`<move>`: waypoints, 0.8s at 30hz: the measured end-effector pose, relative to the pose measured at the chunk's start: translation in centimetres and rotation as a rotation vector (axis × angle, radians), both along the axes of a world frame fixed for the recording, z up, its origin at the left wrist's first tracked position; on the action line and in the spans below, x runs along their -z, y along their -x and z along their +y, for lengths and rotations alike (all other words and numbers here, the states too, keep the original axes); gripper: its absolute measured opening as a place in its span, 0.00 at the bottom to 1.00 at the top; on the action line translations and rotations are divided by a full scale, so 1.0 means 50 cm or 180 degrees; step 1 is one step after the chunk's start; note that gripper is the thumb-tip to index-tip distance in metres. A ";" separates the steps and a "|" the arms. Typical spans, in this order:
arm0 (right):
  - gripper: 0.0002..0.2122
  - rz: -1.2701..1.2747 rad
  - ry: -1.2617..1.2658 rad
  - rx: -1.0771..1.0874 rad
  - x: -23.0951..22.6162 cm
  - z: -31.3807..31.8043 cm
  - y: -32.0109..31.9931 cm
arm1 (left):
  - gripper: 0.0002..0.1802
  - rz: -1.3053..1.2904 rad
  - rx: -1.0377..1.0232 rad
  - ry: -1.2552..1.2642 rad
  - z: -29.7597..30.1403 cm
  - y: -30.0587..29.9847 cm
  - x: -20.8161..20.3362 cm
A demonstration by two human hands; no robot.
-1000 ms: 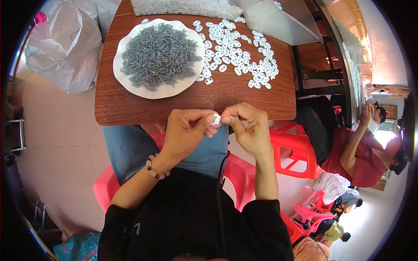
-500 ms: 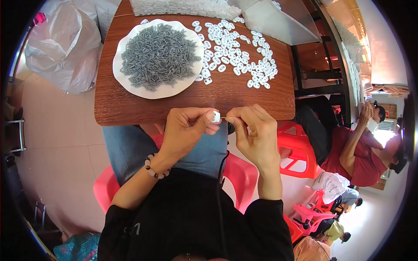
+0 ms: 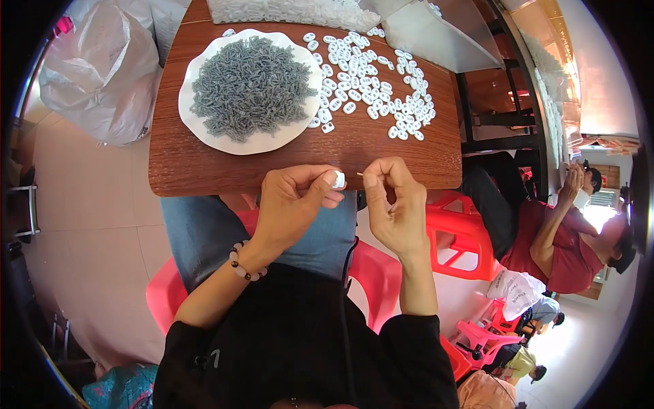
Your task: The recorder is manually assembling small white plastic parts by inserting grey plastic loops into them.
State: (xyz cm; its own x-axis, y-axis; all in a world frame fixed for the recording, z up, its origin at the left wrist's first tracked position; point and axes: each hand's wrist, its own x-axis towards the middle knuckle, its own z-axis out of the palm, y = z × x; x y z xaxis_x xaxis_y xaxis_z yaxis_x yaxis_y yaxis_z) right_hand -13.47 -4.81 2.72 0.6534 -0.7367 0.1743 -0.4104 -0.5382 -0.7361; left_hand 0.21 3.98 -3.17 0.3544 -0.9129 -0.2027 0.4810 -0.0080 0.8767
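My left hand (image 3: 294, 201) is closed at the table's near edge, pinching a small white plastic piece (image 3: 338, 180) between thumb and fingertips. Just to its right, my right hand (image 3: 397, 211) pinches a thin, light-coloured stick (image 3: 360, 174). The stick's tip points toward the white piece, with a short gap between them. Beyond my hands, a white scalloped plate (image 3: 221, 142) carries a heap of small grey ridged pieces (image 3: 251, 88). Many white oval pieces with two holes (image 3: 351, 76) lie loose to the right of the plate.
The brown wooden table (image 3: 204, 170) has a clear bag of white pieces (image 3: 293, 12) and a pale bin (image 3: 436, 37) at its far side. White sacks (image 3: 99, 75) stand left. Red stools (image 3: 460, 235) and a person in a dark red shirt (image 3: 562, 249) are at right.
The stick, which reached the white piece before, is now drawn back to the right of it. My right hand has turned slightly; my left hand stays nearly still.
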 end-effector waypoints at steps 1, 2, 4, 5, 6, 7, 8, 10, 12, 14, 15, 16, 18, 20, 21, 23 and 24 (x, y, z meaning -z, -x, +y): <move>0.03 -0.0197 -0.0606 0.0106 0.006 0.003 0.003 | 0.13 -0.0066 -0.0077 0.0051 0.000 0.004 0.003; 0.03 -0.0201 -0.0602 0.0104 0.013 0.005 0.004 | 0.13 -0.0070 -0.0079 0.0054 0.000 0.007 0.003; 0.05 -0.0251 -0.1325 0.0184 0.029 0.011 0.004 | 0.13 -0.0121 -0.0185 0.0092 0.000 0.011 0.004; 0.05 -0.0254 -0.1326 0.0186 0.037 0.014 0.004 | 0.13 -0.0123 -0.0183 0.0092 0.000 0.013 0.007; 0.05 -0.0233 -0.1097 0.0169 0.044 0.018 0.003 | 0.13 -0.0171 -0.0213 0.0122 0.000 0.014 0.010; 0.05 -0.0212 -0.0869 0.0152 0.049 0.022 0.001 | 0.13 -0.0220 -0.0244 0.0151 0.000 0.015 0.011; 0.05 -0.0216 -0.0869 0.0153 0.050 0.024 -0.004 | 0.13 -0.0223 -0.0242 0.0151 0.000 0.015 0.011; 0.04 -0.0240 -0.0587 0.0323 0.052 0.027 -0.012 | 0.13 -0.0218 -0.0216 0.0082 0.000 0.015 0.011; 0.04 -0.0267 -0.0632 0.0359 0.053 0.029 -0.013 | 0.13 -0.0251 -0.0190 0.0118 0.002 0.015 0.014; 0.03 -0.0295 -0.0686 0.0389 0.053 0.029 -0.011 | 0.13 -0.0286 -0.0169 0.0145 0.004 0.015 0.014; 0.03 -0.0255 -0.0736 0.0307 0.051 0.027 -0.008 | 0.12 -0.0213 -0.0130 0.0203 0.005 0.015 0.014; 0.03 -0.0216 -0.0787 0.0223 0.050 0.026 -0.005 | 0.11 -0.0140 -0.0092 0.0260 0.006 0.015 0.014; 0.03 -0.0119 -0.0800 0.0095 0.038 0.028 -0.006 | 0.10 -0.0308 0.0007 0.0151 0.012 0.008 0.015; 0.04 -0.0022 -0.0809 -0.0026 0.019 0.030 -0.004 | 0.09 -0.0473 0.0114 0.0044 0.014 0.003 0.004; 0.04 0.0022 -0.0960 -0.0115 0.008 0.030 0.000 | 0.09 -0.0749 0.0255 -0.0027 0.014 0.000 -0.010; 0.05 0.0055 -0.1116 -0.0203 -0.004 0.023 0.009 | 0.08 -0.1036 0.0401 -0.0103 0.013 -0.006 -0.036; 0.05 0.0111 -0.1151 -0.0310 -0.007 0.018 0.015 | 0.08 -0.1261 0.0457 -0.0057 0.012 -0.008 -0.048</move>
State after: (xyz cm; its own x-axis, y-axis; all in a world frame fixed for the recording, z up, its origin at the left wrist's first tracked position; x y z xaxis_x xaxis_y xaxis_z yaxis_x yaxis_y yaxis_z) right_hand -14.22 -3.93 3.09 0.7244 -0.6806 -0.1093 -0.3983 -0.2839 -0.8722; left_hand 0.62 4.58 -0.79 0.2776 -0.9562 -0.0927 0.0996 -0.0674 0.9927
